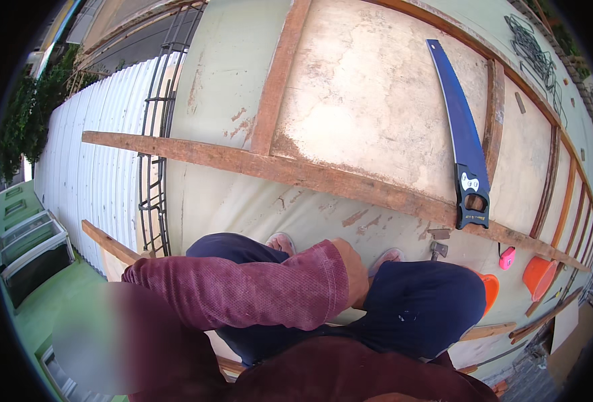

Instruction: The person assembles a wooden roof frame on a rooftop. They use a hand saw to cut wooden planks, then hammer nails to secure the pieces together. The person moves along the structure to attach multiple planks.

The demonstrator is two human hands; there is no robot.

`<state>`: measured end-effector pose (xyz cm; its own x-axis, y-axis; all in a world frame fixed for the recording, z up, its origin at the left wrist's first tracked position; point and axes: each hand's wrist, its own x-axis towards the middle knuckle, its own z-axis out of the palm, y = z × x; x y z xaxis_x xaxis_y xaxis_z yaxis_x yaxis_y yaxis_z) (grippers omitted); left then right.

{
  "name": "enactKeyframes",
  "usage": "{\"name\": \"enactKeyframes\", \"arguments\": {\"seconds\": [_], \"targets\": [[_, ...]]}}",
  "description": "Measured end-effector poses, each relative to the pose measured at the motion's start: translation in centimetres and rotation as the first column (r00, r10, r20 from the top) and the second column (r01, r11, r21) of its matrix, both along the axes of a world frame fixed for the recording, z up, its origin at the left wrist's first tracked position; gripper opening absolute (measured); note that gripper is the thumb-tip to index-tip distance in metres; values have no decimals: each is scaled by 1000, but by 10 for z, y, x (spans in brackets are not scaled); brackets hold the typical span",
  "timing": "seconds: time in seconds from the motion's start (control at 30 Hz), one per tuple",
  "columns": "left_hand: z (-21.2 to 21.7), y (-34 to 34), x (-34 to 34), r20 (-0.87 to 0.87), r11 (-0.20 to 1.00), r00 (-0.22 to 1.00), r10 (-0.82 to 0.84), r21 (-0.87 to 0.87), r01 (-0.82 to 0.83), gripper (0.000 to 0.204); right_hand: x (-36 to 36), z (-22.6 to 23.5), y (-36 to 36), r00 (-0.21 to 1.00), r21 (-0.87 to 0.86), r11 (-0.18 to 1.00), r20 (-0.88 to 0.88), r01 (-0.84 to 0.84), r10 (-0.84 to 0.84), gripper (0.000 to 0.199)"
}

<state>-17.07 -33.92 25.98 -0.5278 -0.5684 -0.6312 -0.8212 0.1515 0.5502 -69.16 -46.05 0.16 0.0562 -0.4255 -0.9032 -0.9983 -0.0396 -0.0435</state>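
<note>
My left arm, in a maroon sleeve, reaches across my lap. Bare skin shows past the cuff by my right knee, but the hand itself is hidden behind my legs. Neither my right hand nor its fingers can be seen; a sliver of skin at the lower edge is too small to make out. In front of me a handsaw [467, 127] with a blue blade and black handle lies across a wooden frame [290, 173] on a pale panel. Its handle rests on the near rail. Close to my right foot is a hammer [438, 250], partly in view.
A pink tape measure [506, 257] and an orange tub [540, 276] stand right of my knee; another orange thing [489, 293] is half hidden behind it. Steel rebar [152, 167] runs along the left beside white corrugated sheeting [92, 141]. Coiled wire [531, 43] lies far right.
</note>
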Motion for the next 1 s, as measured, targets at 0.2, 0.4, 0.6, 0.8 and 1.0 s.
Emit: {"name": "enactKeyframes", "arguments": {"seconds": [0.2, 0.4, 0.6, 0.8, 1.0], "targets": [[5, -17, -13, -154, 981, 988, 3, 190, 26, 15, 39, 72, -2, 981, 142, 979, 110, 144, -161, 22], [-35, 77, -17, -353, 462, 355, 866, 294, -836, 13, 80, 289, 71, 876, 128, 910, 248, 394, -414, 23], [221, 125, 72, 91, -331, -567, 819, 882, -336, 11, 91, 508, 132, 794, 210, 768, -233, 604, -561, 13], [330, 152, 179, -125, -212, -699, 704, 903, -374, 11, 113, 579, 167, 892, 271, 855, -233, 443, -388, 21], [402, 82, 210, -263, -143, -622, 738, 839, -525, 17, 137, 532, 195, 882, 281, 843, -35, 459, -469, 25]]}}
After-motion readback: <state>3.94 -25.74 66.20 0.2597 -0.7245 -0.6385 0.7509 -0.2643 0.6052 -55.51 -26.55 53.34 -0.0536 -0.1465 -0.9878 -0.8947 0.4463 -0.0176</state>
